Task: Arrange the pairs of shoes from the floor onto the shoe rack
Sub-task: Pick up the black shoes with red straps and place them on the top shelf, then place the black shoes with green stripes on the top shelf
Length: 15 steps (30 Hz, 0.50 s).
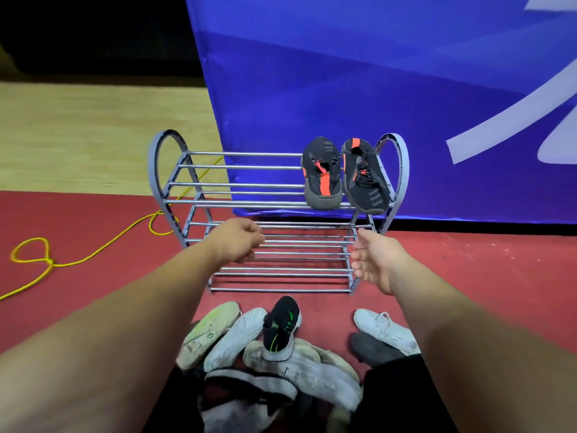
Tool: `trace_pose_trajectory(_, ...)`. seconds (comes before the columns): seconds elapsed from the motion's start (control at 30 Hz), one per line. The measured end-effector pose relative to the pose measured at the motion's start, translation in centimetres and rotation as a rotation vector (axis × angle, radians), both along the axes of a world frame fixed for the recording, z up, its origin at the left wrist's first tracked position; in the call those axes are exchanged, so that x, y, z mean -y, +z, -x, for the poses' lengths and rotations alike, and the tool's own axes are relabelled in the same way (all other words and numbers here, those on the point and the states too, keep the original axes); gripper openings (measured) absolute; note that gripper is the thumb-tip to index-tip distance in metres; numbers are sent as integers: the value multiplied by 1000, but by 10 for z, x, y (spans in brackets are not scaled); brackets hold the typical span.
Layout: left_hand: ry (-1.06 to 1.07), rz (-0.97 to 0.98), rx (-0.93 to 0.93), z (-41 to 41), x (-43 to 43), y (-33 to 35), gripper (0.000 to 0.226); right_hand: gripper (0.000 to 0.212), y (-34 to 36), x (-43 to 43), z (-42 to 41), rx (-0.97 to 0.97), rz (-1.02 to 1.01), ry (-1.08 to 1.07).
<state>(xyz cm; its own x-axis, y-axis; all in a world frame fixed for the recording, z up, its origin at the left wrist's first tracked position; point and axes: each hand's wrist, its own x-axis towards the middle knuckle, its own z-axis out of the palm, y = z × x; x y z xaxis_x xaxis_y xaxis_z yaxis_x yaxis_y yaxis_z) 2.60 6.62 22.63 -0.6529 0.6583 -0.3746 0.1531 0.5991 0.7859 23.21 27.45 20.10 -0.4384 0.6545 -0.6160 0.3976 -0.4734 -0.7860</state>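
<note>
Shoe rack (243, 203) of grey bars stands on the red floor (93, 220) at 12 o'clock, its back against a blue banner (374, 89). On its top tier, at 1 o'clock, a black-and-orange pair (323, 173) sits side by side, toes toward the camera, and the right-hand shoe hangs a little over the front bar. The lower tiers are partly hidden behind both hands. The left hand (237, 240) hangs in front of the rack's left half with fingers loosely curled and nothing in them — blur smears the fingertips, so I cannot tell whether they touch a bar. The right hand (377, 260) is by the rack's right post, palm turned inward, fingers relaxed and spread, holding nothing. At 6 o'clock, between the forearms, more shoes lie heaped on the floor. A black shoe with green marks (281, 329) lies on top, with white shoes (234, 339) and a pale upturned sole (209, 329) at 7 o'clock. At 5 o'clock a white lace-up shoe (384, 329) lies over a dark grey shoe (371, 346). The heap's near part is cut off by the lower edge and shaded by dark clothing — which shoes pair up there is hard to make out. A yellow cord (93, 254) loops across the floor at 9 o'clock, running past the rack's left end.
</note>
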Motion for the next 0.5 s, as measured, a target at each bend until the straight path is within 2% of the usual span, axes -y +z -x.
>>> trace_pose_trajectory(0.1, -127, 238, -218, 7, 50, 8, 13, 27, 11, 27, 2, 137, -106, 210)
trace_pose_trajectory(0.17, -158, 313, -255, 7, 81, 8, 13, 23, 18, 46, 6, 145, -116, 280)
trace_pose_trajectory(0.3, -106, 361, -229, 2, 140, -16, 19, 20, 11, 82, 23, 161, -137, 374)
trace_pose_trajectory(0.5, 25, 378, -81, -8, 200, -85, 18, 25, -47, 127, 43, 273, -117, 519)
